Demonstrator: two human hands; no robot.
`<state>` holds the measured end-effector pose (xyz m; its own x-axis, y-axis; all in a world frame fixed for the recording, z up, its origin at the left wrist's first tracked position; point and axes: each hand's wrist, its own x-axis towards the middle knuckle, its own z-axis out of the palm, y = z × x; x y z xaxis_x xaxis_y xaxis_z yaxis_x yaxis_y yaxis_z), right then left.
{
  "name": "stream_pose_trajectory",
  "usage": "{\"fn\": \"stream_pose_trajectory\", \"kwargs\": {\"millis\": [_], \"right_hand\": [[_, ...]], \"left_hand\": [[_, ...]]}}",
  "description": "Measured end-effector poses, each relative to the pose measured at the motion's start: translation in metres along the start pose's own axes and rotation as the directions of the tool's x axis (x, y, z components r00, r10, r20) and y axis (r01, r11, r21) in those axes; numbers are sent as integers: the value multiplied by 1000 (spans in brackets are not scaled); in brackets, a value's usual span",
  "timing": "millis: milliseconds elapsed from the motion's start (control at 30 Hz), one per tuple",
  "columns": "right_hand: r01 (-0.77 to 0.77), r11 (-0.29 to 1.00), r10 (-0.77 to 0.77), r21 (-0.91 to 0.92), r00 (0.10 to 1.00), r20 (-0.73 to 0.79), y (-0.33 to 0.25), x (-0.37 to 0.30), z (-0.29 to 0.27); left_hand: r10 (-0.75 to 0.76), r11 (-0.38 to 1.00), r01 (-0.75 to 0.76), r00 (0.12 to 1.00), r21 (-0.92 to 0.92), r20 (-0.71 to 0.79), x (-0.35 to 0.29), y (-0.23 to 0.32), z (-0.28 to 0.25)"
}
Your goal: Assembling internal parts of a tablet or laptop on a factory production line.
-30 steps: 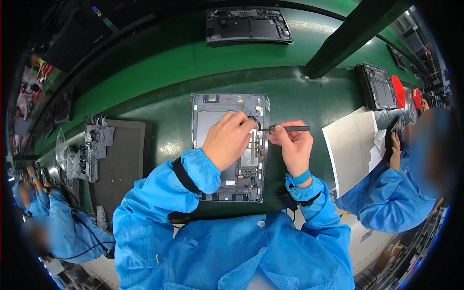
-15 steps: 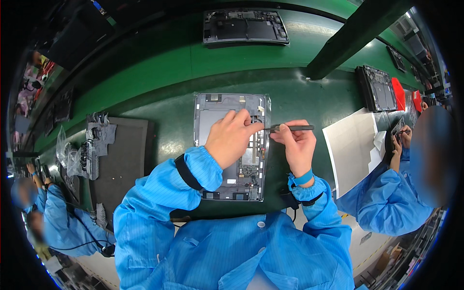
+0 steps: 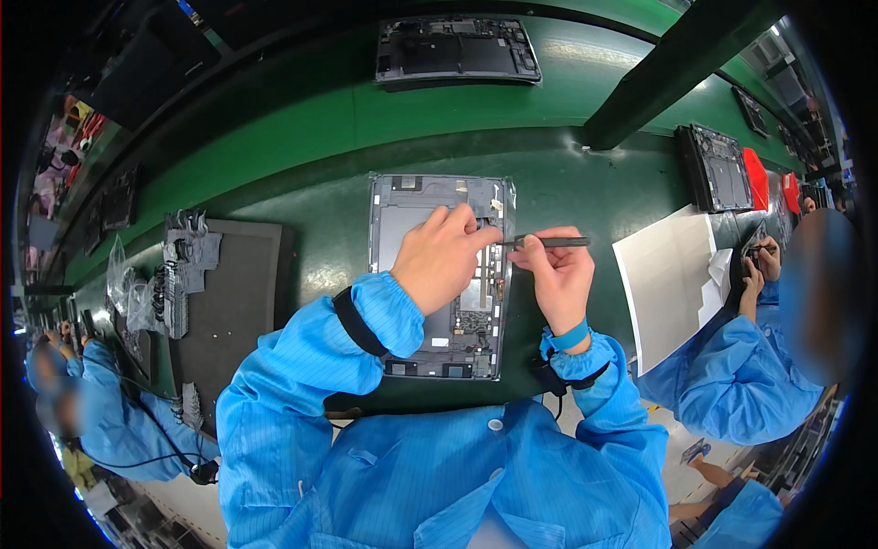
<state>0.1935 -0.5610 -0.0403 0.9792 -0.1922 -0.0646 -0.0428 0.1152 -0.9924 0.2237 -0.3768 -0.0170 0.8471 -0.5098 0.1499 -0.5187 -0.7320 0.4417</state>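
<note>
An opened laptop chassis (image 3: 393, 238) with grey panels, a circuit board and speakers lies in front of me on the green bench. My left hand (image 3: 441, 261) reaches over its upper middle, fingers bent and thumb pointing right; what its fingertips pinch, if anything, is hidden. My right hand (image 3: 560, 279) grips a slim black pen-like tool (image 3: 567, 242) from the right side. The tool lies nearly level, its tip close to my left thumb, above the chassis's right edge. A blue band (image 3: 572, 337) circles my right wrist.
Another opened chassis (image 3: 457, 53) sits on the raised green ledge. To the left lies a dark panel (image 3: 233, 311) with cables and clear plastic film (image 3: 137, 302). White sheets (image 3: 663, 284) and stacked chassis (image 3: 718, 174) are right, beside a co-worker's blue sleeve (image 3: 745, 384).
My hands hold nearly the same pose, with the tool shifted very slightly left. At the lower right a passer-by's leg and blue clothing have come into view. People at far left have shifted.
</note>
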Motion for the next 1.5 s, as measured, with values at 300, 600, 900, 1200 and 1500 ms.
{"fn": "stream_pose_trajectory", "kwargs": {"millis": [300,600,900,1200,1500], "right_hand": [[-16,1000,16,20,1000,24,4,2,-3],[281,790,-100,-544,936,337,-40,-6,-25],[737,228,-379,-636,669,639,-29,14,-22],[751,249,-378,-611,656,653,-27,12,-17],[629,443,-382,-638,777,501,-9,7,-15]], "left_hand": [[15,1000,-15,1000,23,-16,2,-1,5],[-8,1000,7,1000,9,5,4,-3,3],[-21,1000,21,1000,7,22,6,-1,1],[-8,1000,8,1000,-3,-2,4,-1,1],[50,976,-70,994,-209,-98,4,-9,-11]]}}
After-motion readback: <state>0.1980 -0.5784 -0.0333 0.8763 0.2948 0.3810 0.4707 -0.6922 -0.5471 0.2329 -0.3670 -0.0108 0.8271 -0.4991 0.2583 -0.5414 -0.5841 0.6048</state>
